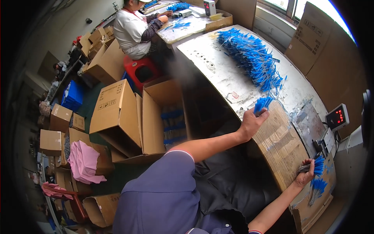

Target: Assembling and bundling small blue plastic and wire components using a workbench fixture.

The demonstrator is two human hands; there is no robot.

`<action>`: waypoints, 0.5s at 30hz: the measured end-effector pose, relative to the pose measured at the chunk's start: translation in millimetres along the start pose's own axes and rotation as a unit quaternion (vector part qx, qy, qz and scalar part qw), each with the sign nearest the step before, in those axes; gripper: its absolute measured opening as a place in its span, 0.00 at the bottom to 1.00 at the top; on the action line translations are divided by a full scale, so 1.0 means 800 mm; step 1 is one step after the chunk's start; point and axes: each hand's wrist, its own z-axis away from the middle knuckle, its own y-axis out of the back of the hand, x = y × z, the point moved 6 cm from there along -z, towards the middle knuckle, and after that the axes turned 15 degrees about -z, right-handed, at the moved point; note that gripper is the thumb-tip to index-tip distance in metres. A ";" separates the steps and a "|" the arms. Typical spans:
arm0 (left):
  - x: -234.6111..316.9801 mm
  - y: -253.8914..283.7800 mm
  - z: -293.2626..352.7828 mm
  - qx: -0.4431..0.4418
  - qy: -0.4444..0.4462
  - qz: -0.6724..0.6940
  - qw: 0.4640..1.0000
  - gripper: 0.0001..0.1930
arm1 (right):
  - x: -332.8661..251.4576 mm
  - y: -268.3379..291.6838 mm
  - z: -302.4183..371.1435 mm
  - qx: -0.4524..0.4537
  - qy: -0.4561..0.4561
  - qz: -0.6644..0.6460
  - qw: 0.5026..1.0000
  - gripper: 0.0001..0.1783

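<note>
My left hand (252, 124) is closed round a bundle of thin blue-tipped sticks (263, 103), held over the edge of the worktable. Farther right and nearer, my right hand (305, 174) grips a second bundle of the same kind, its blue ends (319, 165) fanning out beyond the fingers. Just below that hand, a loose bunch of blue-tipped sticks (318, 186) lies on a cardboard sheet (326, 199). A large heap of these sticks (249, 54) spreads over the white tabletop (202, 50) at the far side.
A small device with a red digital display (337, 117) stands at the table's right. Left of my arm sits an open carton (154, 132) holding blue bundles. Another person (134, 31) sits on a red stool (140, 70) at a far table. Tall cardboard (323, 50) lines the right side.
</note>
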 end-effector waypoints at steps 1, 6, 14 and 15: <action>0.003 0.043 -0.003 0.036 0.011 -0.006 0.999 0.06 | -0.002 -0.002 0.004 -0.002 0.008 0.011 1.000 0.08; 0.032 0.265 -0.043 0.227 0.035 -0.015 0.973 0.05 | -0.005 -0.013 0.015 -0.005 0.028 0.062 0.998 0.09; 0.048 0.639 -0.200 0.514 -0.023 -0.090 0.853 0.07 | 0.008 0.008 -0.011 0.065 -0.005 0.061 0.996 0.08; 0.040 0.706 -0.202 0.534 -0.030 -0.127 0.835 0.06 | 0.023 0.006 -0.020 0.059 -0.020 0.042 0.997 0.08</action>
